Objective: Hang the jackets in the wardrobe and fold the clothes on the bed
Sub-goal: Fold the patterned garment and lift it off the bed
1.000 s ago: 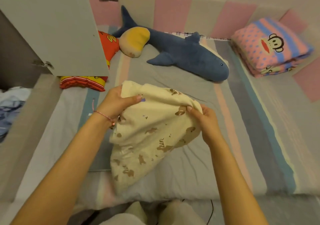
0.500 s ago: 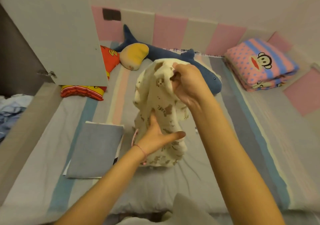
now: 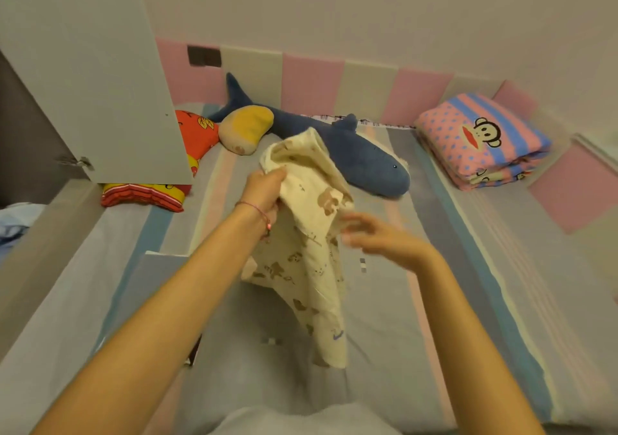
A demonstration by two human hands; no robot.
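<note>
Striped bedding covers the bed, which fills the frame, with a grey wardrobe door at upper left and a blue shark toy above centre. At centre, the cream printed garment hangs unfolded just above the bed. Half a second ago the right hand held it up. Now the left hand grips its top edge, so folding has likely not begun. The right hand, blurred at centre right, has let go. Its fingers are spread beside the cloth; whether they touch it is unclear.
</note>
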